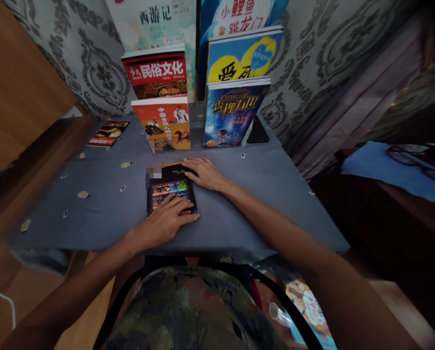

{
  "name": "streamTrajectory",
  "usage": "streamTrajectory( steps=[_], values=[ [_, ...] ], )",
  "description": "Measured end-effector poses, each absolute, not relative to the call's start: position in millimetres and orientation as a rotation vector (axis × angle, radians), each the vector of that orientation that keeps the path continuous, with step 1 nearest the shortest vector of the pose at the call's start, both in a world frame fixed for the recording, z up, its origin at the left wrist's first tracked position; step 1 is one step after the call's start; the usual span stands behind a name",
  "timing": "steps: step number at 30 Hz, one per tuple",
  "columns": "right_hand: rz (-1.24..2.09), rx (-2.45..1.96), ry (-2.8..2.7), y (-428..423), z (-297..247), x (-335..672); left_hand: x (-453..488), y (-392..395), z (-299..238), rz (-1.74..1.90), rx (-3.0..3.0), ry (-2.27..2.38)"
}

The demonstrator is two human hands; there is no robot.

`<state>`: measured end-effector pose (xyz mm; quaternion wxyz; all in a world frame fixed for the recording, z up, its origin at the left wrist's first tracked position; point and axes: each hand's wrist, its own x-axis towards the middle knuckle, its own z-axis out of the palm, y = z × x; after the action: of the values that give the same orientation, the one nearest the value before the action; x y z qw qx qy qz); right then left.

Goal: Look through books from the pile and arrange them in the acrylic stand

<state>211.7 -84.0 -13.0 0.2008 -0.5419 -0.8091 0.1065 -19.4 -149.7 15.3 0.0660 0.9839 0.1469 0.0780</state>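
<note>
A dark book [170, 174] with small coloured pictures on its cover lies flat on the cloth-covered table [232, 204]. My left hand [170, 216] rests on its near part, fingers spread and covering some of the pictures. Along the far right edge, my right hand [205, 174] lies with its fingers stretched out over the corner. Neither hand grips the book; both lie on top of it. One small patch at its upper left is blurred out.
Behind stand an orange book [166, 126], a red book [157, 73], a blue book [235, 112] and a yellow-and-blue book [243, 56], before taller ones. A thin booklet [108, 133] lies at left. A black flat object [258, 131] sits behind the blue book. Glasses [418, 163] rest on blue cloth at right.
</note>
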Motion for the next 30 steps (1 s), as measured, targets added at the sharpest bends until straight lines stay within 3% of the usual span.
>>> streamTrajectory(
  steps=[11,19,30],
  values=[
    [0.241,-1.531,-2.294,-87.2,-16.3,208.7,-19.2,-143.9,9.5,0.363,2.916,0.536],
    [0.215,-1.573,-2.297,-86.4,-18.2,208.1,-39.8,-75.5,1.5,0.440,2.820,1.458],
    [0.177,-1.621,-2.283,-87.6,-16.5,206.3,-41.2,-71.4,-6.1,0.523,2.795,1.507]
  ],
)
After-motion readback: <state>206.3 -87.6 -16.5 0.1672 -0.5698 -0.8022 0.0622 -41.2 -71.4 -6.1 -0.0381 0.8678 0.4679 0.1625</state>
